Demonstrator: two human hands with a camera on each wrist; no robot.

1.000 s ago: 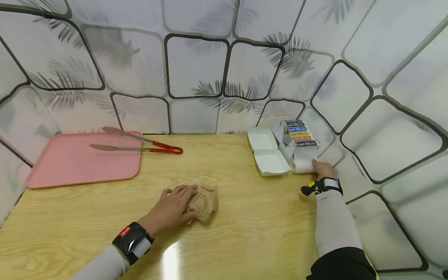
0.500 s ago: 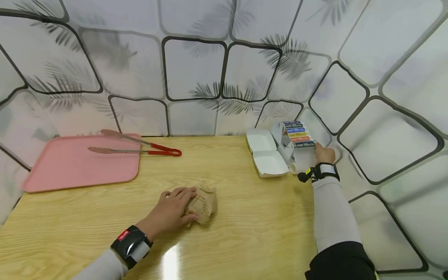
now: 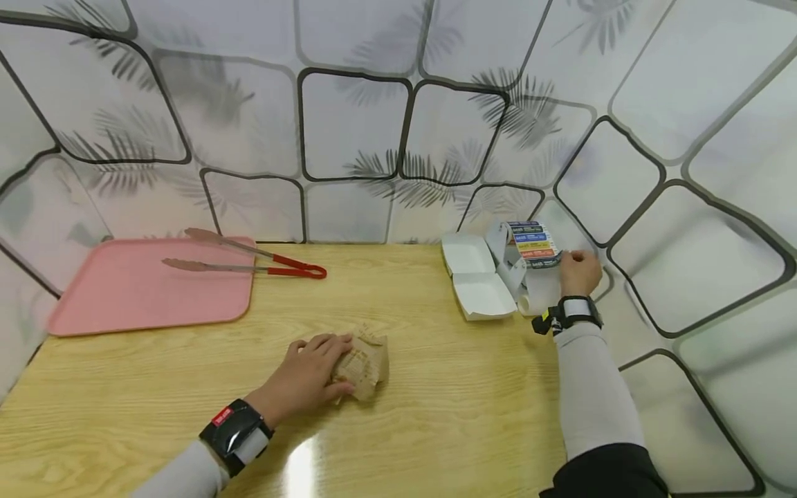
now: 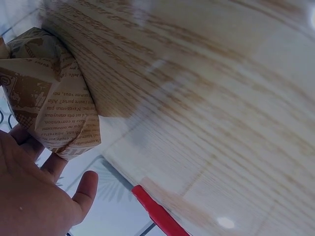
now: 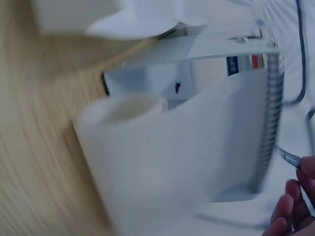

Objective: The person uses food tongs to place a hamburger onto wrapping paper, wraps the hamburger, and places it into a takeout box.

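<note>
Wrapped bundle [image 3: 370, 366] sits against the left hand [image 3: 306, 372].

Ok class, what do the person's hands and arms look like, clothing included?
Left hand bare; pale grey sleeve, black wrist strap with a red label. Right hand bare; matching sleeve, black fabric higher up, second strap carrying a small yellow-marked unit.

The bare left hand [image 3: 308, 373] is wearing a black wrist strap [image 3: 239, 429] with a red label [image 3: 221, 416]; the bare right hand [image 3: 579, 274] is wearing a black-and-white wristband [image 3: 578, 308] carrying a small yellow-marked black block [image 3: 542, 324]. Pale grey sleeves [image 3: 594, 394] are showing, the right one disappearing under a black outer sleeve [image 3: 610, 472].
</note>
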